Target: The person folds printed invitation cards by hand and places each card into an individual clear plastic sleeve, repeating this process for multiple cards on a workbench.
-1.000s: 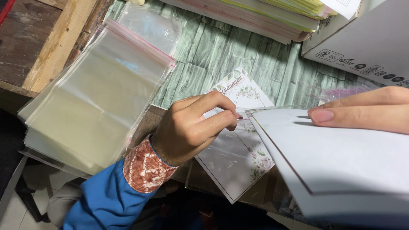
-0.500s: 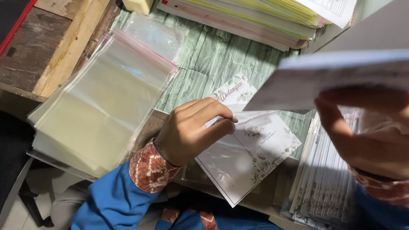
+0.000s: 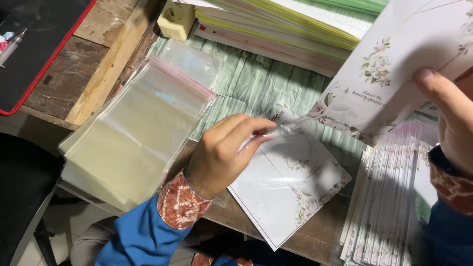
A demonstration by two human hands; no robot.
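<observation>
My left hand point(image 3: 224, 152) pinches the top edge of a clear plastic sleeve point(image 3: 288, 189) that holds a white card with floral corners, lying tilted on the table. My right hand point(image 3: 451, 118) holds up another white floral card point(image 3: 394, 74) at the upper right, thumb on its face. Below that hand lies a fanned row of sleeved cards point(image 3: 389, 202). A thick stack of empty clear sleeves point(image 3: 133, 138) lies just left of my left hand.
Stacks of white, yellow and green paper point(image 3: 295, 24) lie along the far side on a green brick-pattern mat point(image 3: 256, 83). A cream block point(image 3: 176, 19) sits at the top. A black pad with red edge point(image 3: 34, 44) covers the wooden table at far left.
My right hand has lifted the floral card higher and turned its printed face toward me. The left hand keeps its pinch on the sleeve's edge. The view has shifted slightly.
</observation>
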